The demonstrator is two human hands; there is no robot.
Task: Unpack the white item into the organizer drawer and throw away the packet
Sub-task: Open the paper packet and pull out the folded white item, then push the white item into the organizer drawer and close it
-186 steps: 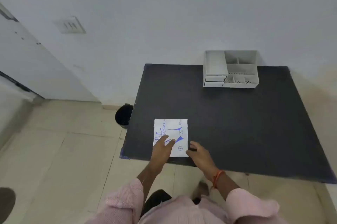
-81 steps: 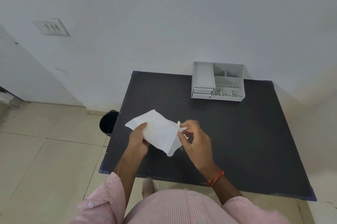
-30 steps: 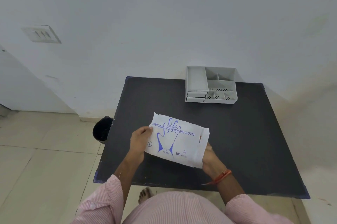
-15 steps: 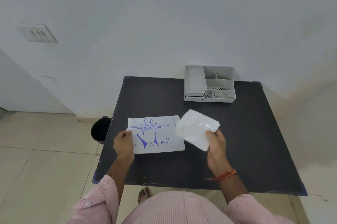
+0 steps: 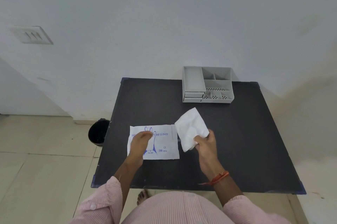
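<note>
The white packet (image 5: 164, 143) with blue glove print lies flat on the black table (image 5: 237, 141), near its front left. My left hand (image 5: 139, 140) rests on top of the packet, fingers bent down onto it. My right hand (image 5: 205, 142) holds the white folded stack of gloves (image 5: 190, 127) by its lower corner, just right of the packet and above the table. The grey organizer (image 5: 207, 85) stands at the table's back edge against the wall, with two small shut drawers at its lower left front.
A black bin (image 5: 97, 133) sits on the tiled floor beside the table's left edge. A white wall runs behind the table, with a switch plate (image 5: 32, 35) at upper left. My bare foot shows under the table's front edge.
The packet has gone from held in my left hand to lying flat on the table, with my left hand now on top of it. My right hand still holds the white stack.
</note>
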